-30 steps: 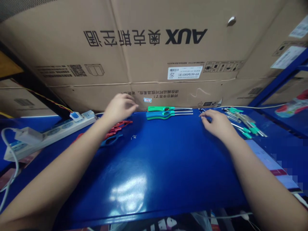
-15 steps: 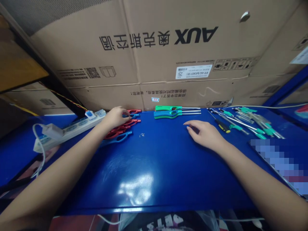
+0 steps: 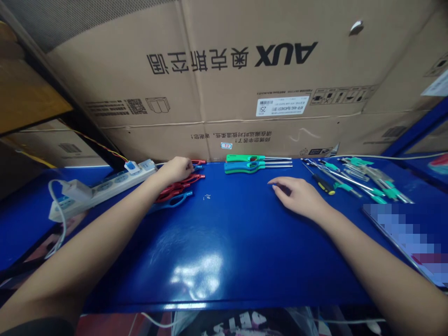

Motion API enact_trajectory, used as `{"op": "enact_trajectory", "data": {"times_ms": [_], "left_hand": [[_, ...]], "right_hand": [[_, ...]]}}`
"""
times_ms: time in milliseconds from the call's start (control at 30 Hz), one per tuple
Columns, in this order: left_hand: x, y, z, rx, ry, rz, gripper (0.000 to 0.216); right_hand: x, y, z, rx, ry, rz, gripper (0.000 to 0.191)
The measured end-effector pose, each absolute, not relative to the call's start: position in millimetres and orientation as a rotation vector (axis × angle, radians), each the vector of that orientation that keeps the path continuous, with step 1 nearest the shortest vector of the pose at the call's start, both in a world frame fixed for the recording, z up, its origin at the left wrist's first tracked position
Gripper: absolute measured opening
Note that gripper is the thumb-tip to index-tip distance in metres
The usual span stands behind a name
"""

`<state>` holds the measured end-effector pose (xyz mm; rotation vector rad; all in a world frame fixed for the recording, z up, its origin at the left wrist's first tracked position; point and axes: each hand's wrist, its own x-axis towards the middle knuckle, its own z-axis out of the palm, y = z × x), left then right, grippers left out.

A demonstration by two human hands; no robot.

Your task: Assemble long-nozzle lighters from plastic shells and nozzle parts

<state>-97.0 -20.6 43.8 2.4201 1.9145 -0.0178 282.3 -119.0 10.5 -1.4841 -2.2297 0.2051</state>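
At the back left, my left hand [image 3: 178, 170] is curled over a row of red and blue lighter handles. A red tip [image 3: 201, 162] and a blue tip [image 3: 198, 167] stick out beyond its fingers; whatever the fingers hold is hidden. More red handles [image 3: 185, 180] and a blue handle [image 3: 179, 199] lie just in front. My right hand [image 3: 297, 193] rests on the blue tabletop [image 3: 245, 252], thumb and forefinger apart, with nothing between them. Against the box lie a green long-neck lighter [image 3: 240, 158] and a blue-green one [image 3: 241, 167].
Several metal lighter tubes with green parts [image 3: 371, 184] are heaped at the right, beside a black-and-yellow screwdriver [image 3: 324, 184]. A few tiny pins [image 3: 207, 197] lie mid-table. A white power strip [image 3: 112, 183] stands left, a large cardboard box [image 3: 224, 102] behind, a blurred-out device [image 3: 402, 238] right.
My left hand has moved slightly right along the handles, and its fingers have curled in more. My right hand has stayed in place.
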Motion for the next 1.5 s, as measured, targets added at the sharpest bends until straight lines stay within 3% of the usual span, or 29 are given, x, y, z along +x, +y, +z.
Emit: {"op": "enact_trajectory", "data": {"times_ms": [133, 267, 467, 667, 867, 1033, 1500], "left_hand": [[-84, -36, 56, 2.531, 2.033, 0.071, 0.020], [-57, -76, 71, 2.695, 2.037, 0.172, 0.023], [0, -172, 40, 3.040, 1.436, 0.142, 0.013], [18, -205, -5, 3.161, 0.891, 0.408, 0.017], [6, -189, -3, 2.762, 0.840, 0.671, 0.027], [-2, -173, -4, 2.516, 1.114, 0.841, 0.050], [1, -165, -17, 2.362, 1.122, 0.858, 0.040]], "right_hand": [[281, -119, 10, -1.466, -2.239, 0.217, 0.027], [274, -123, 9, -1.286, -2.210, 0.276, 0.024], [253, -139, 12, -0.854, -2.176, 0.646, 0.026], [245, -154, 20, -0.626, -2.471, 0.961, 0.019], [253, -148, 19, -0.737, -2.654, 0.830, 0.011], [269, -136, 21, -0.862, -2.660, 0.735, 0.022], [283, -127, 22, -0.998, -2.575, 0.561, 0.017]]}}
